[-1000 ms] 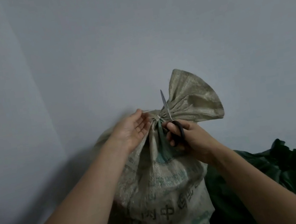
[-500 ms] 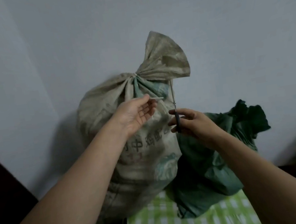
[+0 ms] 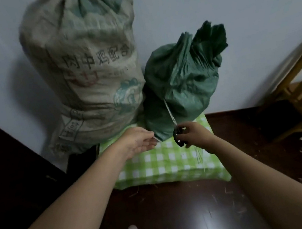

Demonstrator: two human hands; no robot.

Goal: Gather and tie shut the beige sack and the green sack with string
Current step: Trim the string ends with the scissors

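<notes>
Keep scissors (image 3: 173, 120), gripped in right hand (image 3: 196, 133), clear of green sack (image 3: 180, 82) at cloth (image 3: 163, 163) far-right corner: blades up along weave, slit risk. Left hand (image 3: 137, 144) half-open, string (image 3: 156, 139) at fingertips, grip unclear. Beige sack (image 3: 84, 65) adjacent, far-left corner.

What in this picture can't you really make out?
- Top of the beige sack: cut off by the head view's top edge.
- Mouth of the green sack: its own folds hide whether string binds it.
- Left hand: pale strand at its fingertips, too small and blurred to tell if pinched.
</notes>
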